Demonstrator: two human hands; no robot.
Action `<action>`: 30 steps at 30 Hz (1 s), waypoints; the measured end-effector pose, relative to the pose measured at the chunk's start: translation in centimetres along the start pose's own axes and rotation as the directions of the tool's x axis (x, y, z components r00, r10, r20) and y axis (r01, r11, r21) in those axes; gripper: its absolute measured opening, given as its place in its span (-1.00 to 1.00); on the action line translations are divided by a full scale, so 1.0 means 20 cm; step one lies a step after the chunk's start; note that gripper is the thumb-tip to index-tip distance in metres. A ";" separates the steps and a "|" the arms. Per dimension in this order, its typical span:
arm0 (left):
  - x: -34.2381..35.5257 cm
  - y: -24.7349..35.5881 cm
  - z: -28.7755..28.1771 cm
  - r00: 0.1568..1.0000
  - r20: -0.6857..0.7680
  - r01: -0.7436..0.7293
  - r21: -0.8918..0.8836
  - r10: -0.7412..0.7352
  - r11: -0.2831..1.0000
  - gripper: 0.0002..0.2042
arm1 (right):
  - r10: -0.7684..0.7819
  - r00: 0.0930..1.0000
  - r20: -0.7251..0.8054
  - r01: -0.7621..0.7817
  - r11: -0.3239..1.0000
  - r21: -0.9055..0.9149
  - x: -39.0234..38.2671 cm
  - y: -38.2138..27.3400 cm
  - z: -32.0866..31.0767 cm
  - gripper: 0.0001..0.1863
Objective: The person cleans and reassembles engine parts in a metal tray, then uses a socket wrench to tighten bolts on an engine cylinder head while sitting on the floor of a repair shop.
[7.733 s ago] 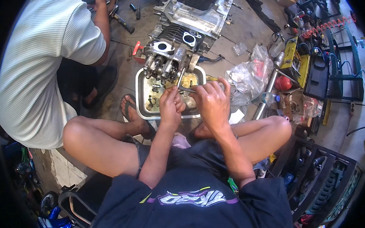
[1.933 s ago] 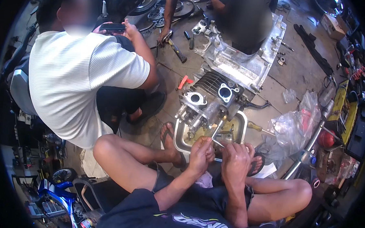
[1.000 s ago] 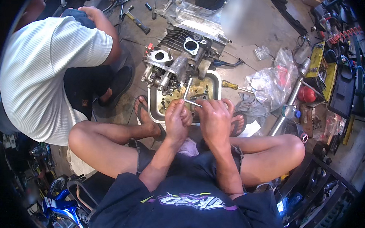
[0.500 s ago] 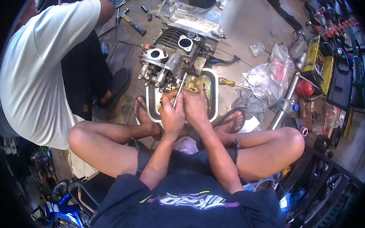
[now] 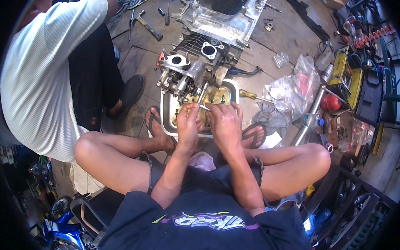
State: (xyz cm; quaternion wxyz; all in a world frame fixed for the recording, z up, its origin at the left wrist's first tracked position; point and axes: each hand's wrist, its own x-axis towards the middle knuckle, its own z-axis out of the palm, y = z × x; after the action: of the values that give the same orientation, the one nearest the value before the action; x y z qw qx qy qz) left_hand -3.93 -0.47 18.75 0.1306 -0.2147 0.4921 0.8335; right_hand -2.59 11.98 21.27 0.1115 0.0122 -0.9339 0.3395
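Between my legs a finned engine head (image 5: 194, 53) with exposed valve gear overhangs a shallow metal tray (image 5: 234, 95) of yellowish oil and small parts. A slim silver T-handled wrench (image 5: 203, 92) slants down from the engine to my hands. My left hand (image 5: 188, 124) is closed at the lower end of its shaft, thumb uppermost. My right hand (image 5: 222, 125) has curled fingers on the crossbar, just right of my left hand. What the wrench's far end fits on is too small to make out.
A co-worker in a white shirt (image 5: 41, 82) crouches close at left. A hammer (image 5: 148, 25) and metal casing (image 5: 218, 23) lie beyond. A yellow-handled screwdriver (image 5: 248, 93), plastic bags (image 5: 295, 89), steel tube (image 5: 304, 132) and yellow toolbox (image 5: 341, 68) crowd the right. A dark rack (image 5: 348, 212) stands lower right.
My hands, bunched together half a second ago, are a little apart again, right hand moved rightward along the wrench. Earlier the co-worker held a phone; their hands are now out of sight.
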 end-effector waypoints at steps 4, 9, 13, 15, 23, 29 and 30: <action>0.04 0.01 -0.04 0.967 0.162 0.242 -0.367 -0.195 0.898 -0.90 | -0.015 1.000 -0.023 0.013 0.995 -0.102 0.01 -0.06 -0.04 -0.77; 0.03 -0.01 -0.03 0.998 0.023 0.058 -0.090 -0.056 0.994 -0.87 | 0.034 0.999 -0.019 -0.034 0.999 0.005 0.01 -0.05 0.00 -0.78; 0.01 -0.02 0.03 0.858 0.059 -0.398 0.704 0.511 0.588 -0.83 | 0.048 0.992 0.118 -0.067 0.984 0.166 0.06 0.02 0.22 -0.81; 0.05 -0.04 -0.03 0.783 0.192 -0.482 0.788 0.591 0.382 -0.79 | 0.003 1.000 0.003 -0.004 0.935 0.355 0.06 0.04 0.33 -0.84; -0.02 -0.05 -0.06 0.957 -0.021 -0.239 0.506 0.289 0.829 -0.81 | 0.025 0.978 0.208 -0.046 0.994 0.097 0.00 0.03 0.17 -0.85; 0.01 0.00 -0.02 0.996 0.048 0.079 -0.143 -0.073 0.987 -0.89 | -0.001 1.000 0.031 0.002 0.999 -0.041 0.00 0.00 0.05 -0.79; 0.01 0.01 -0.02 0.993 0.071 0.110 -0.186 -0.098 0.976 -0.89 | -0.009 1.000 0.014 0.010 0.998 -0.063 0.00 -0.02 0.03 -0.78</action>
State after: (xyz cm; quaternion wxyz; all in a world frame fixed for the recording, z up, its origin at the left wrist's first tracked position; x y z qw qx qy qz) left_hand -4.07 -0.94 18.55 0.1682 -0.2261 0.3944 0.8747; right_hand -2.72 11.42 21.09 0.1069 0.0156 -0.9449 0.3090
